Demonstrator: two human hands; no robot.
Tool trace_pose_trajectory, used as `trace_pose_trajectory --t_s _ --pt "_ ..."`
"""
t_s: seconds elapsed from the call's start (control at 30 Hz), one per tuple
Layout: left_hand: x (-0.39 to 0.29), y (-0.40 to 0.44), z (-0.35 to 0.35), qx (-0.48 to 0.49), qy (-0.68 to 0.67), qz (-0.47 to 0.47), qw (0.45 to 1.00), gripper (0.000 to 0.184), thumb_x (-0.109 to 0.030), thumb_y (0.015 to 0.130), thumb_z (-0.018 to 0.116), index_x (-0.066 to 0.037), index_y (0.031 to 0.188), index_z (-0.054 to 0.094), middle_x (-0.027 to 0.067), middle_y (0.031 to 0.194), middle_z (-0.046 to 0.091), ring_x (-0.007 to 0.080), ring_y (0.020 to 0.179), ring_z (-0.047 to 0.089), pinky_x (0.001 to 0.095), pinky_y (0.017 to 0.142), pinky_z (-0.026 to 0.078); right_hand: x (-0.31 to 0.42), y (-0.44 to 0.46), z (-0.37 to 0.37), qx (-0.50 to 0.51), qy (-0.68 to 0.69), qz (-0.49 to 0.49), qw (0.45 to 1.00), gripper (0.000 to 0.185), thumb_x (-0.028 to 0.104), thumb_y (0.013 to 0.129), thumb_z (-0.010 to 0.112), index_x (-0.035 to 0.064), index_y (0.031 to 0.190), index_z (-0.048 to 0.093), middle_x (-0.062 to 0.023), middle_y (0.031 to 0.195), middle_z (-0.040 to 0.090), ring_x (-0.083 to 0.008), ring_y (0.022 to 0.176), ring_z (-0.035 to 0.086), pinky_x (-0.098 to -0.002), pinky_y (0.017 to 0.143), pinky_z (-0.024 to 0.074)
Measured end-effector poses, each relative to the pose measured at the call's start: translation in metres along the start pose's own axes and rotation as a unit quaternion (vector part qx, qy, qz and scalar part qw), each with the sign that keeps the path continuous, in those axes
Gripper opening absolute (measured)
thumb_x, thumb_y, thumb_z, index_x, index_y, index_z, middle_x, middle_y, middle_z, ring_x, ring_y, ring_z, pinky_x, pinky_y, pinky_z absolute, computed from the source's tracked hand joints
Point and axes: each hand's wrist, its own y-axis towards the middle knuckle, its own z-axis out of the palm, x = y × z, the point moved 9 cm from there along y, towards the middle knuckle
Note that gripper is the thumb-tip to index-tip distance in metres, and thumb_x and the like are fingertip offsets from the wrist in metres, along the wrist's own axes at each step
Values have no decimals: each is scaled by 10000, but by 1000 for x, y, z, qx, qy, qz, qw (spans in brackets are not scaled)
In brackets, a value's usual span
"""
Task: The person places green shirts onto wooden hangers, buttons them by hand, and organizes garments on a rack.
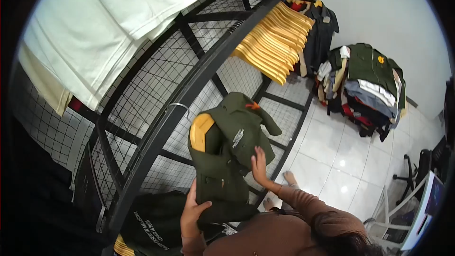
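A dark green shirt (237,135) with white and orange embroidery hangs on a wooden hanger (201,132). The hanger's metal hook (180,106) goes over the black rail (189,80). My left hand (192,211) grips the shirt at its lower left edge, thumb over the front and the other fingers partly hidden. Against the shirt's right side, my right hand (259,166) has its fingers stretched out, holding nothing. Below my left hand hangs a darker garment (156,227) with white lettering.
Many wooden hangers (275,40) crowd the far end of the rail, beside dark shirts (322,28). A heap of folded clothes (369,85) rests on the tiled floor (327,161). White garments (109,23) hang at upper left. A desk with a monitor (431,199) and an office chair (419,170) stand right.
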Motion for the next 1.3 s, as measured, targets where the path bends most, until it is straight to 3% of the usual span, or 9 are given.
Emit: trace_pose_trajectory --t_s 0.27,0.4,0.6,0.7,0.77,0.83,0.93,1.1,1.3 --pt "-5 14 -7 -45 36 39 998 811 185 671 594 23 1397 272 148 1374 411 207 1260 393 309 1037 283 185 177 -15 -53 160 -242 956 534 297 950 398 -23 1370 320 -203 1431 303 -348 1320 300 -428 1085 183" --pt "-2 19 -19 -63 10 24 998 761 189 693 590 32 1380 304 149 1350 445 200 1248 407 306 1031 288 93 196 53 58 -56 -175 981 540 268 940 423 -21 1381 309 -217 1402 346 -372 1283 343 -458 1070 178" --pt "-14 20 -23 -152 49 2 987 660 158 673 584 23 1298 423 144 1242 541 248 1160 507 322 989 347 57 228 13 34 53 -107 992 394 228 924 459 -16 1234 456 -222 1255 473 -352 1153 457 -428 972 323" --pt "-47 15 -25 -336 468 -44 816 542 127 634 552 -13 1156 524 175 1043 587 310 1016 544 348 896 397 164 249 -37 16 132 -205 970 305 232 915 476 -5 1099 528 -201 1112 531 -322 1029 511 -394 890 382" --pt "-40 19 -24 -391 485 -11 782 503 95 626 535 -7 1119 531 174 999 574 328 971 527 363 890 380 211 250 -44 8 158 -315 936 266 235 907 493 0 1015 554 -177 1005 566 -305 927 545 -374 826 413" --pt "-41 16 -25 -485 522 70 698 437 29 611 502 5 1046 544 171 910 546 366 882 495 393 877 347 239 228 0 276 108 -438 848 294 307 891 526 16 908 560 -137 829 570 -308 820 563 -381 742 429" --pt "-46 22 -36 -526 555 47 642 356 -5 614 470 7 958 560 155 878 555 345 906 497 401 910 311 186 240 24 307 28 -484 819 324 359 864 557 37 834 547 -116 722 547 -325 759 567 -399 675 439" --pt "-53 30 -67 -541 602 85 581 336 -37 656 465 -27 975 571 146 936 579 322 930 518 393 905 316 60 278 12 389 -102 -304 864 310 336 850 580 27 858 547 -159 815 589 -346 770 571 -423 650 460" --pt "-38 52 -120 -570 637 126 504 289 -61 694 478 12 939 613 187 955 614 328 963 537 419 889 324 96 260 -6 701 57 -160 692 356 163 874 552 42 1208 531 -134 1106 615 -238 1002 602 -343 854 468"
